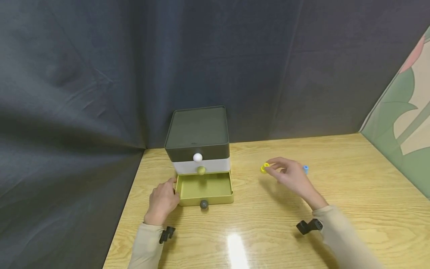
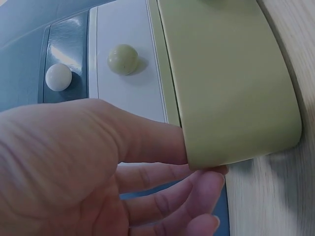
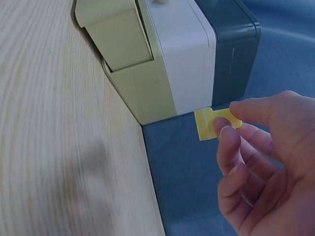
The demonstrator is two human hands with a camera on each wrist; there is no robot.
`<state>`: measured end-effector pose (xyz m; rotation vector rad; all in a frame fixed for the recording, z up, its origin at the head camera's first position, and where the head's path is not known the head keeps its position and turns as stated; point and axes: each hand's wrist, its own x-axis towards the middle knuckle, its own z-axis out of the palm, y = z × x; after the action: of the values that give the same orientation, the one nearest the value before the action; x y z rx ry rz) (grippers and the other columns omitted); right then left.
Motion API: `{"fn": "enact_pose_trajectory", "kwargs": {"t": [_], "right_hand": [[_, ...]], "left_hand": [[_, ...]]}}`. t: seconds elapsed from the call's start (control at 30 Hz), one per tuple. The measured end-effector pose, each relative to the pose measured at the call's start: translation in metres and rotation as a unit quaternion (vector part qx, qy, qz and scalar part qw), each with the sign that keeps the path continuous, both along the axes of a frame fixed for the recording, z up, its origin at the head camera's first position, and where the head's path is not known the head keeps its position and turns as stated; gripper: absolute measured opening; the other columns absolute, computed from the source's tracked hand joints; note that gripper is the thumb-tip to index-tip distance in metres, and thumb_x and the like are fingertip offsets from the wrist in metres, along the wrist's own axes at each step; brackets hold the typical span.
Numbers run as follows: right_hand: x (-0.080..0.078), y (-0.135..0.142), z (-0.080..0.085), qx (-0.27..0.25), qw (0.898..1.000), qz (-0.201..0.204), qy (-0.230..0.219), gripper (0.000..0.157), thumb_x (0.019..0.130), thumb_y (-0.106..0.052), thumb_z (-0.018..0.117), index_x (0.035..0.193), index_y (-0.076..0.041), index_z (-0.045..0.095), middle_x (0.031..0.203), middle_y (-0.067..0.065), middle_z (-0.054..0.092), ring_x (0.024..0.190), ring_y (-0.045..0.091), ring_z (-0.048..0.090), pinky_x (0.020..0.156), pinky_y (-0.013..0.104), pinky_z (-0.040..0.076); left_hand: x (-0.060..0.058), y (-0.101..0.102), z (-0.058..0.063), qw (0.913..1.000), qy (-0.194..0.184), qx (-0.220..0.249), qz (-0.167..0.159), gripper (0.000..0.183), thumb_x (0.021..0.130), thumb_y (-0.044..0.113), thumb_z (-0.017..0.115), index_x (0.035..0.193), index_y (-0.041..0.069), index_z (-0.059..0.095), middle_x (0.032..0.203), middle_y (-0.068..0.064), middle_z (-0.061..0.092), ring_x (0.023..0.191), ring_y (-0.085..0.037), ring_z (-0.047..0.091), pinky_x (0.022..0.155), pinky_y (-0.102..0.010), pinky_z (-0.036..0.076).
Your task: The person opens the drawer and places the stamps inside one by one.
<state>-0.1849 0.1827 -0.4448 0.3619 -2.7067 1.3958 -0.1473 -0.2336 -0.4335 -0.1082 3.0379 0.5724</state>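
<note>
The green bottom drawer (image 1: 218,200) of the 3-tier chest (image 1: 198,127) stands pulled out, its left side wall pinched by the left hand (image 1: 163,200), presumably so that the drawer is steadied. Right of the chest, the yellow piece (image 3: 203,126) is gripped by its narrower end in the right hand (image 1: 293,177), raised above the bench (image 1: 258,235); its flared end is thereby left exposed. Beyond that hand, 1 blue piece (image 1: 306,168) is partly hidden.

Before me, dark blue-grey cloth (image 1: 231,67) hangs along 2 sides, back and left, creased in places. The wood-grained surface (image 1: 356,179) catches 1 white glare (image 1: 237,251) nearby. At right rises a patterned panel (image 1: 386,119) (big green leaves, some pink).
</note>
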Motion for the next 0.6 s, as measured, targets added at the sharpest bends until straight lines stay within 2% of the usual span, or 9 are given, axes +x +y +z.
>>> {"fn": "enact_pose_trajectory", "kwargs": {"t": [0.23, 0.37, 0.6], "right_hand": [[-0.002, -0.022, 0.002, 0.004, 1.000, 0.010, 0.006, 0.028, 0.099, -0.024, 0.077, 0.121, -0.007, 0.076, 0.101, 0.014, 0.080, 0.052, 0.014, 0.062, 0.045, 0.025, 0.038], [-0.001, -0.035, 0.003, -0.003, 1.000, 0.025, 0.000, 0.028, 0.098, -0.021, 0.077, 0.121, -0.006, 0.076, 0.100, 0.013, 0.080, 0.050, 0.011, 0.059, 0.045, 0.025, 0.038], [-0.002, -0.056, 0.003, -0.004, 0.999, 0.042, -0.008, 0.027, 0.097, -0.019, 0.078, 0.120, -0.007, 0.077, 0.100, 0.010, 0.080, 0.049, 0.008, 0.053, 0.046, 0.024, 0.038]], "left_hand": [[0.001, -0.001, 0.003, 1.0000, -0.001, 0.001, -0.006, 0.048, 0.095, 0.005, 0.065, 0.142, -0.001, 0.063, 0.091, -0.010, 0.076, 0.065, -0.023, 0.063, 0.056, -0.037, 0.047], [0.000, -0.002, 0.003, 1.0000, 0.005, 0.006, -0.005, 0.045, 0.096, 0.007, 0.065, 0.141, 0.000, 0.064, 0.089, -0.009, 0.075, 0.064, -0.021, 0.060, 0.055, -0.034, 0.044], [-0.002, -0.003, 0.002, 0.9991, 0.039, 0.017, 0.000, 0.038, 0.099, 0.009, 0.062, 0.136, -0.001, 0.069, 0.080, -0.008, 0.069, 0.054, -0.019, 0.051, 0.050, -0.031, 0.038]]}}
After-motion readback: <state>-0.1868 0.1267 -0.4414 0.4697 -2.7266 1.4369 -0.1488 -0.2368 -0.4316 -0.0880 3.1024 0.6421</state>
